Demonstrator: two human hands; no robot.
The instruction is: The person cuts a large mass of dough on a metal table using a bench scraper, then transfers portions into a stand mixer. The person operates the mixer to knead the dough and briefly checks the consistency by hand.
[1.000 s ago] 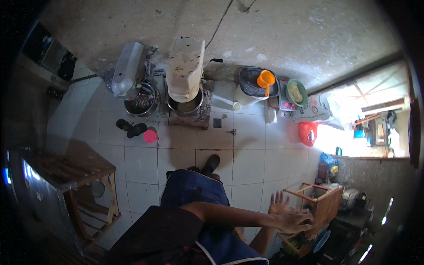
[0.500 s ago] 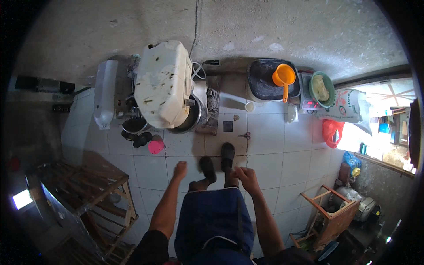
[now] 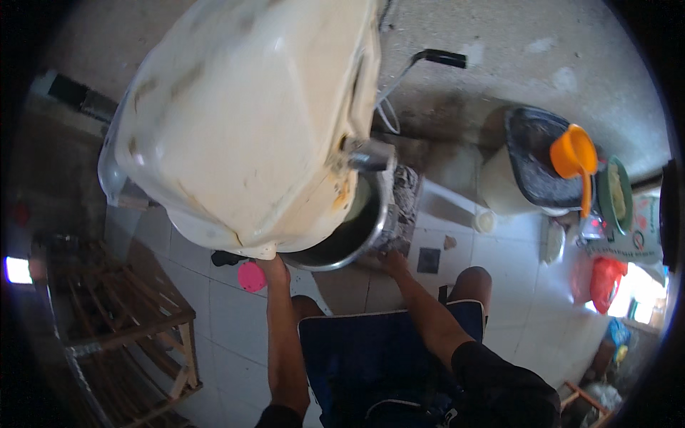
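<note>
A large cream planetary mixer [image 3: 242,128] with rusty stains fills the upper left of the head view. Below its head sits a steel mixing bowl [image 3: 374,225]; the mixer hides most of the bowl's inside. My left hand [image 3: 276,273] reaches up to the front edge of the mixer head, beside the bowl's left rim. Its fingers are hidden under the casing. Down at the right of the bowl, next to the mixer's dusty base [image 3: 405,203], is my right hand [image 3: 392,264]. Its fingers are too dark and blurred to read.
A pink round lid [image 3: 251,277] lies on the tiles left of my left arm. To the right stand a dark-topped tub [image 3: 531,182] with an orange dipper [image 3: 573,153], a green basin [image 3: 615,196] and a red bag [image 3: 606,282]. A wooden rack [image 3: 135,321] stands at left.
I have come closer to the mixer and bent down, so it looks much larger. Both hands have moved forward, the left to the mixer head's edge, the right beside the bowl.
</note>
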